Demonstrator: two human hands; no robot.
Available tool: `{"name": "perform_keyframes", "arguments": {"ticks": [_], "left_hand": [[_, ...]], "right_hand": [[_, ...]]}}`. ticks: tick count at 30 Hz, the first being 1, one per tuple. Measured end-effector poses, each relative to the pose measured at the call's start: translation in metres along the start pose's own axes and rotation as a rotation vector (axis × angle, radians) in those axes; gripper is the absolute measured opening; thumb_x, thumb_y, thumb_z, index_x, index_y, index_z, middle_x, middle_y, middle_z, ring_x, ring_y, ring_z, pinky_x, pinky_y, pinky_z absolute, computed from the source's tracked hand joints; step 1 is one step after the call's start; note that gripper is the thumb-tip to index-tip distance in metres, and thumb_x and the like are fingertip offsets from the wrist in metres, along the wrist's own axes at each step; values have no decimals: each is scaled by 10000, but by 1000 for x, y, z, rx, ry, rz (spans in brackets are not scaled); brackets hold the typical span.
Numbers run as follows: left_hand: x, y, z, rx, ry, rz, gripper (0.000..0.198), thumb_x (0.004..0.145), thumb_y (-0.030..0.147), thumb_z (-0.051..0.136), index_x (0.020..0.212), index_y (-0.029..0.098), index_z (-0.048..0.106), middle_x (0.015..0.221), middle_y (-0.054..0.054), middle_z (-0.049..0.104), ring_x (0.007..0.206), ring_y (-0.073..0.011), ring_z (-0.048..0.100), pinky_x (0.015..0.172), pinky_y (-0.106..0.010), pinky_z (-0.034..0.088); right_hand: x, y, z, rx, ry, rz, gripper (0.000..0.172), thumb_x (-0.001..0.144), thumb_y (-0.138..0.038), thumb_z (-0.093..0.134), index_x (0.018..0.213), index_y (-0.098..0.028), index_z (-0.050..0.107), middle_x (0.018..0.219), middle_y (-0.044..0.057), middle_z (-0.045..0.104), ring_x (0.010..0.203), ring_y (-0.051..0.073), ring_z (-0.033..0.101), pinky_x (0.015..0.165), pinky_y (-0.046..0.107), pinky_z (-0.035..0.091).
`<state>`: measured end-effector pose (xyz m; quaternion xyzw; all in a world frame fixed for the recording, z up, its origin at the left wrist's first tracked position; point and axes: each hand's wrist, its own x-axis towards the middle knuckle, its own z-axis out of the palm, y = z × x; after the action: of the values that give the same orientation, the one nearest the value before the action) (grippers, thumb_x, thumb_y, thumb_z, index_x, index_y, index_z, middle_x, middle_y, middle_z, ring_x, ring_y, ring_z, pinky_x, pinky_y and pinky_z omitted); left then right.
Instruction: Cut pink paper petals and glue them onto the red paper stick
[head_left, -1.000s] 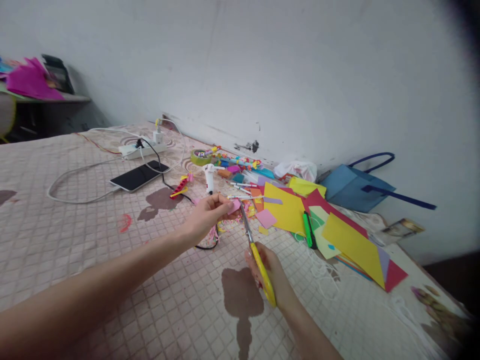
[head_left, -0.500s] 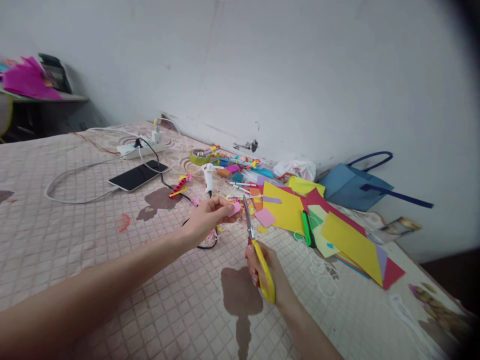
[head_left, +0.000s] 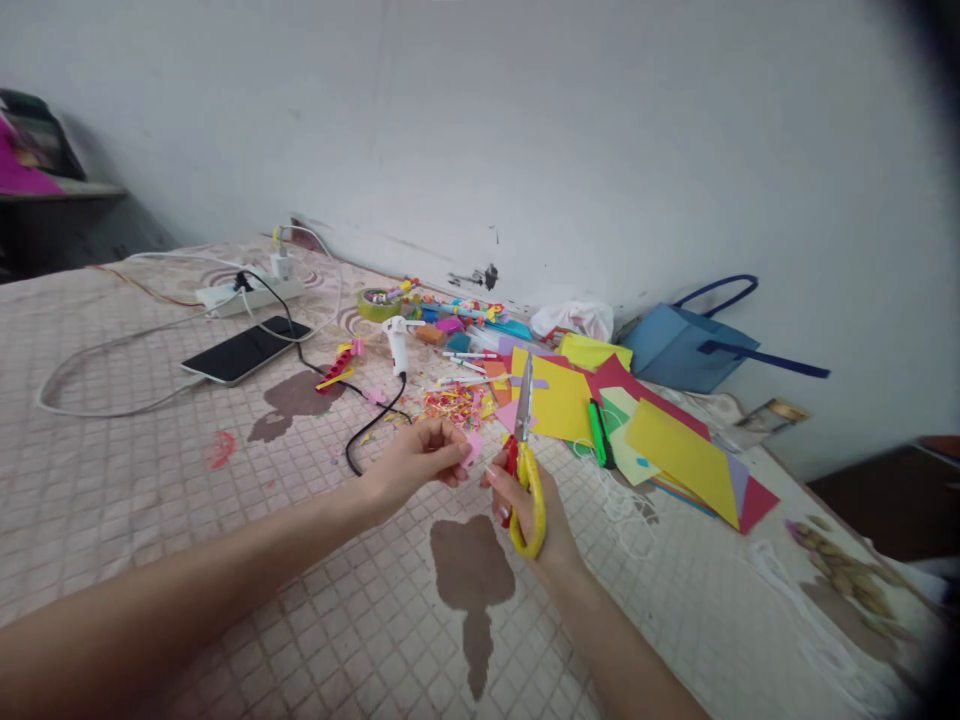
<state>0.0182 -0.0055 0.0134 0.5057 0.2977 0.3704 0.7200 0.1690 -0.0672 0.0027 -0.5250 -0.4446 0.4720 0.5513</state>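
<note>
Between the fingertips of my left hand [head_left: 424, 455] is a small piece of pink paper [head_left: 472, 449]. My right hand [head_left: 536, 505] is closed round the yellow and red handles of a pair of scissors [head_left: 524, 420], whose blades point up and away and look closed together. The blades are apart from the pink piece, just to its right. Past both hands lies a heap of tiny coloured paper scraps [head_left: 454, 405]. A white glue gun [head_left: 397, 345] with a black cord stands behind my left hand.
Coloured paper sheets [head_left: 679, 450], a green cutter [head_left: 600, 434] and white string [head_left: 628, 510] lie to the right. A blue bag [head_left: 682, 345] rests by the wall. On the left are a phone [head_left: 246, 350], its cable and a power strip [head_left: 251, 293].
My right hand has turned the scissors more upright and moved the blades right, away from the pink paper. My left hand, still pinching the piece, is slightly lower. The view has shifted right.
</note>
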Motion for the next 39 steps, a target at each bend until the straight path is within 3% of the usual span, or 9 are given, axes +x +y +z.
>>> {"name": "perform_keyframes", "arguments": {"ticks": [4, 8, 15, 22, 28, 32, 39], "left_hand": [[-6, -8, 7, 8, -35, -106, 257, 683, 336, 708, 739, 140, 552, 627, -43, 659, 591, -132, 633, 580, -240, 494], [-8, -11, 9, 70, -70, -118, 255, 706, 356, 681, 740, 141, 549, 628, -38, 651, 585, -126, 626, 574, -238, 497], [-3, -6, 4, 253, -87, 25, 268, 712, 387, 655, 686, 139, 557, 536, 27, 538, 429, -54, 429, 401, -172, 307], [-1, 7, -1, 168, 60, 73, 242, 726, 360, 646, 660, 155, 536, 492, 32, 523, 429, -68, 453, 424, -182, 331], [3, 20, -9, 56, 184, 203, 237, 726, 350, 657, 673, 144, 555, 657, -6, 604, 578, -84, 529, 548, -192, 425], [5, 20, -10, -48, 216, 206, 229, 718, 328, 675, 715, 139, 547, 697, -13, 626, 677, -109, 580, 661, -230, 473], [6, 18, -10, -124, 216, 197, 227, 708, 299, 690, 710, 133, 536, 670, -7, 630, 658, -101, 584, 677, -236, 479]], "right_hand": [[2, 0, -2, -30, 46, -11, 279, 702, -375, 656, 767, -196, 452, 526, -89, 419, 396, 59, 381, 377, 179, 323], [3, 2, -3, -53, 61, -11, 266, 677, -341, 664, 772, -192, 465, 576, -81, 453, 410, 56, 391, 382, 179, 327], [2, 2, -2, -46, 9, 3, 286, 682, -367, 678, 759, -195, 462, 557, -91, 440, 385, 47, 369, 371, 176, 337], [-4, 0, 0, -184, -95, 24, 381, 798, -558, 485, 682, -202, 412, 524, -75, 416, 366, 58, 358, 361, 189, 319], [-7, 9, -2, -417, -189, -8, 391, 821, -568, 439, 676, -209, 383, 481, -86, 361, 372, 68, 359, 373, 193, 309], [-6, 14, -2, -480, -226, -27, 387, 821, -568, 423, 674, -214, 370, 478, -89, 340, 370, 69, 342, 363, 193, 289], [-4, 18, -4, -553, -180, -75, 326, 823, -487, 465, 662, -213, 388, 455, -84, 339, 392, 76, 329, 371, 197, 259]]}}
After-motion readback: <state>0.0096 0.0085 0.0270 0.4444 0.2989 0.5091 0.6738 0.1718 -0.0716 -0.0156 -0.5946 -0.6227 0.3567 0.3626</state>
